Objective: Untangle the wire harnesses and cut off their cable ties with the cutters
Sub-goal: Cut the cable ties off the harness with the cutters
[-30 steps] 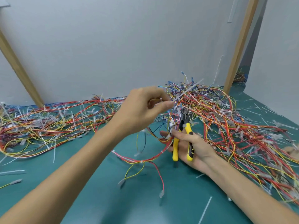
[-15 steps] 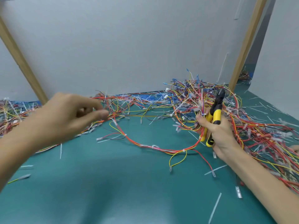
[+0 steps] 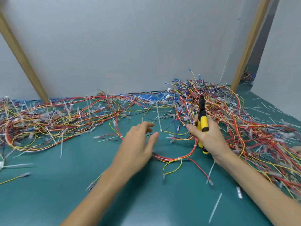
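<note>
The yellow-handled cutters [image 3: 202,121] are clenched upright in the right hand [image 3: 208,137], blades kept clear, while the empty left hand [image 3: 138,144] is spread open beside the harness loop [image 3: 177,159]

Even, soft light over my bench, with wide-angle bending at the edges.

The light is bright and diffuse, and I see no hard glare on the green mat [image 3: 48,201] or the grey wall [image 3: 130,38]. Only faint, soft shadows sit under my left hand [image 3: 138,144] and right hand [image 3: 210,137]. My forearms smear slightly toward the bottom of the frame, and the loose wires [image 3: 268,144] at the far right blur into streaks. The wooden posts [image 3: 250,41] lean inward, bent by the lens. The middle is sharpest; the cutters [image 3: 202,118] read crisply.
</note>
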`<state>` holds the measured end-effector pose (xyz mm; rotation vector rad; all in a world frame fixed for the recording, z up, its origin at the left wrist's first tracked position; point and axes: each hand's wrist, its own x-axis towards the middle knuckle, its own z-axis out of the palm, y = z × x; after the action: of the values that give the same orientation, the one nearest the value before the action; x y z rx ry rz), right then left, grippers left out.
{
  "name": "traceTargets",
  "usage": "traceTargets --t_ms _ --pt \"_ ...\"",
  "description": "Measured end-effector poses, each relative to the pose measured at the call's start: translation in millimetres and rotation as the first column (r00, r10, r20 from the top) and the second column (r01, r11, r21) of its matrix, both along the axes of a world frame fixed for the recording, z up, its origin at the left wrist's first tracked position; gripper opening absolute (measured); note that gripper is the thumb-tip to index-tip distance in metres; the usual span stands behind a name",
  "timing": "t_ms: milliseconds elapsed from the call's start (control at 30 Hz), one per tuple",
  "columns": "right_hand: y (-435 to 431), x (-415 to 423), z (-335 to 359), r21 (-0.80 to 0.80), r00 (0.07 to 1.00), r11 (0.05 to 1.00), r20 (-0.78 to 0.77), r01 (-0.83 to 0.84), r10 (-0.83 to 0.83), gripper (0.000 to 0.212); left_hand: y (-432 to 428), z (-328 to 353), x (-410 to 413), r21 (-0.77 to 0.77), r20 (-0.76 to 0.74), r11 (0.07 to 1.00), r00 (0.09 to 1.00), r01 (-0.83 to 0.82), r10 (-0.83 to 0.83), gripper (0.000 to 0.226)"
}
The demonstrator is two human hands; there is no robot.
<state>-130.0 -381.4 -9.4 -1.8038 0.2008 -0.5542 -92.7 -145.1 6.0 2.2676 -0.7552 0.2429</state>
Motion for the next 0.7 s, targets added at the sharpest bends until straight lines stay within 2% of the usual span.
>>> traceTargets --t_ms 67,167,233,300,333,400,533,600,700 --pt "0.2 0.3 0.9 -0.085 1.000 0.996 -0.005 -0.006 0.006 0.021 -19.3 -4.7 4.7 -0.104 -0.113 0.994 0.992 0.043 -0.055 0.015" --pt "1.2 0.7 1.3 -0.308 0.999 0.951 -0.036 0.023 -0.036 0.025 -22.6 -13.4 11.6 -0.222 -0.085 0.973 0.993 0.057 -0.077 0.017" --pt "2.4 -1.0 -0.2 -0.526 0.990 0.851 -0.112 0.014 -0.086 0.029 -14.1 -17.4 17.5 -0.236 -0.076 0.971 0.996 0.036 -0.055 0.015" --pt "5.9 -2.1 -5.8 -0.690 0.979 0.723 -0.169 -0.035 -0.114 0.033 -2.3 -22.6 23.7 -0.183 -0.124 0.981 0.989 0.061 -0.084 0.009" --pt "7.1 -2.4 -8.1 -0.716 0.977 0.697 -0.177 -0.043 -0.121 0.035 2.9 -25.3 25.6 -0.143 -0.160 0.986 0.982 0.082 -0.105 0.007" --pt "7.1 -1.7 -9.0 -0.708 0.978 0.705 -0.171 -0.037 -0.121 0.034 10.8 -29.7 28.7 -0.110 -0.199 0.988 0.972 0.105 -0.125 0.005" --pt "5.6 -2.0 -10.1 -0.706 0.986 0.709 -0.114 0.004 -0.120 0.029 16.8 -31.4 32.8 -0.160 -0.183 0.985 0.979 0.057 -0.086 0.006" --pt "5.2 -4.7 -6.9 -0.711 0.989 0.698 -0.029 0.081 -0.144 0.032 17.1 -31.0 32.5 -0.183 -0.165 0.982 0.984 0.039 -0.070 0.008" --pt "7.8 -10.9 3.8 -0.751 0.982 0.633 0.144 0.190 -0.124 0.029 17.2 -30.4 30.7 -0.199 -0.100 0.980 0.994 0.018 -0.039 0.008"
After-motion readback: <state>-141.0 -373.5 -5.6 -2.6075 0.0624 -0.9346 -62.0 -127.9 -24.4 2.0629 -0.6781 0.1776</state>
